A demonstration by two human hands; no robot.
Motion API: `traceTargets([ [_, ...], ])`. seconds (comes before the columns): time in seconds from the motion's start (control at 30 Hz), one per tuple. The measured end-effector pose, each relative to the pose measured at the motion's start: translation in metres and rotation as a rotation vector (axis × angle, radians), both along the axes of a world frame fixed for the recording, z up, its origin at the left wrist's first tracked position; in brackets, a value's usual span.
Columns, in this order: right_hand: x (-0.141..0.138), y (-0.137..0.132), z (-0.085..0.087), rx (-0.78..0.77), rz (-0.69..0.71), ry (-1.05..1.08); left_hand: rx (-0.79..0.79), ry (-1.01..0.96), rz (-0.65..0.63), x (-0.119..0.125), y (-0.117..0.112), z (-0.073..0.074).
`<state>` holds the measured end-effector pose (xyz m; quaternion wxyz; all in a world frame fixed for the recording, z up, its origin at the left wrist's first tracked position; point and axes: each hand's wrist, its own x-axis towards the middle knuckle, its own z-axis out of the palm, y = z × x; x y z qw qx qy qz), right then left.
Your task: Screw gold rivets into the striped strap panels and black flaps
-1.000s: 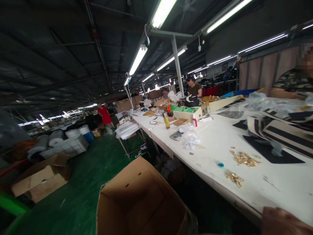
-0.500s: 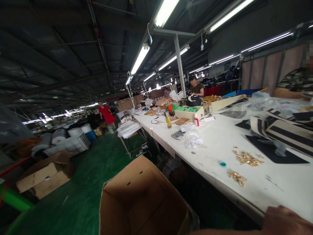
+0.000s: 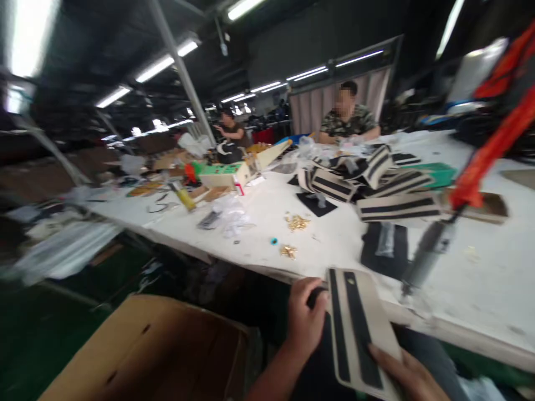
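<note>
My left hand [image 3: 306,319] grips the left edge of a beige panel with black stripes [image 3: 357,328], fingers curled round it. My right hand [image 3: 407,374] holds the panel's lower right corner, with fingers lying on its face. The panel is tilted up in front of me, over the near edge of the white worktable [image 3: 468,278]. Small heaps of gold metal fittings [image 3: 297,222] lie on the table beyond it.
An open cardboard box [image 3: 154,351] stands on the floor at my lower left. Striped panels [image 3: 397,207] are piled mid-table, and a tool with an orange hose [image 3: 434,245] hangs at the right. Two people sit across the table. A green-topped machine [image 3: 221,172] stands further left.
The view has swung right and down from the hall to the table. Both my hands have come into sight, holding the striped panel. Earlier only part of one hand showed at the bottom right.
</note>
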<state>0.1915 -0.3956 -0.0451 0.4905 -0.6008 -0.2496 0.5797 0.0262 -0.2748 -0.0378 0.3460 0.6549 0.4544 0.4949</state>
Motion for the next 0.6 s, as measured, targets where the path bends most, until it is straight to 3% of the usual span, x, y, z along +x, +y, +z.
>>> traceTargets([
  [0.13, 0.002, -0.005, -0.002, -0.023, -0.065, 0.406, -0.469, -0.122, 0.003, -0.035, -0.024, -0.025],
  [0.27, -0.010, 0.001, 0.007, 0.015, -0.094, 0.495, -0.767, -0.298, -0.236, -0.046, -0.061, -0.026],
  [0.4, -0.016, 0.001, 0.005, 0.049, -0.084, 0.483, -0.802, -0.339, -0.388, -0.033, -0.072, -0.009],
  [0.6, -0.030, -0.004, 0.002, 0.130, -0.063, 0.418, -0.752, -0.226, -0.279, -0.023, -0.074, 0.003],
])
